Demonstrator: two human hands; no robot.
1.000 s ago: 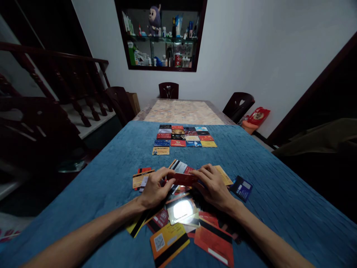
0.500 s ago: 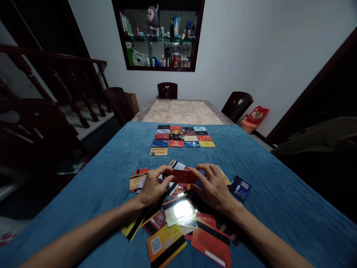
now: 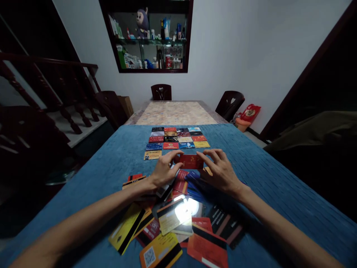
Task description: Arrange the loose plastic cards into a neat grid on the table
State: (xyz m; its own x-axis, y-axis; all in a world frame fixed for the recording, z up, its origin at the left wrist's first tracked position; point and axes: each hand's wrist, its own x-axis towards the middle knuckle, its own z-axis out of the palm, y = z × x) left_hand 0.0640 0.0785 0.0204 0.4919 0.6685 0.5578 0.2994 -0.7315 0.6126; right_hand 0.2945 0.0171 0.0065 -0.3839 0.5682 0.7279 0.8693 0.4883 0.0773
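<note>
A red card (image 3: 191, 161) is held flat between both hands above the blue cloth. My left hand (image 3: 164, 171) pinches its left end and my right hand (image 3: 220, 170) its right end. Just beyond the card lies a neat grid of cards (image 3: 175, 139) in several rows, with a lone yellow card (image 3: 152, 155) starting the nearest row. Under and behind my hands a loose pile of cards (image 3: 178, 216) is scattered, some face down with black stripes.
The blue cloth (image 3: 264, 175) covers the near table; a patterned tabletop (image 3: 174, 112) continues behind it. Dark chairs (image 3: 230, 104) stand around the far end. A stair railing (image 3: 50, 89) runs on the left and a wall shelf (image 3: 147, 37) with bottles hangs behind.
Both hands have lifted the red card off the pile and carried it forward toward the card grid. The view has shifted, so the pile sits lower in the picture.
</note>
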